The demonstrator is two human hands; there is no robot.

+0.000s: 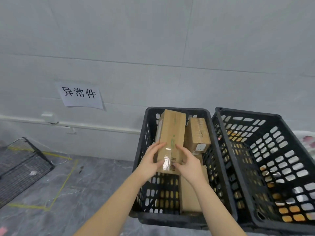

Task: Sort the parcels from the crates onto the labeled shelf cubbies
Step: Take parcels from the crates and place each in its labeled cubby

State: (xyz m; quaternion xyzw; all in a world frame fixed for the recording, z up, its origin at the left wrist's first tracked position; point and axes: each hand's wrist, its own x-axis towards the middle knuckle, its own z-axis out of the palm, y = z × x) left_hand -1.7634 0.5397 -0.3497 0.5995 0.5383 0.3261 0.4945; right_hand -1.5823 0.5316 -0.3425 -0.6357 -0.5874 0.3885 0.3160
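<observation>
Head view, looking down into black plastic crate (170, 217). Grips long cardboard parcel (171, 133) at its near end: left hand (151, 160) curled round the left edge, right hand (187, 164) clasping the right edge. Lies straight ahead, long axis running away from the body, far end raised toward the crate's back wall; both hands equally close. Plain brown card, flat-faced, glossy clear tape, barcode label by the thumbs. Sits beside smaller taped box (198, 132). Stiff perforated walls; probably calls for a straight upward lift.
</observation>
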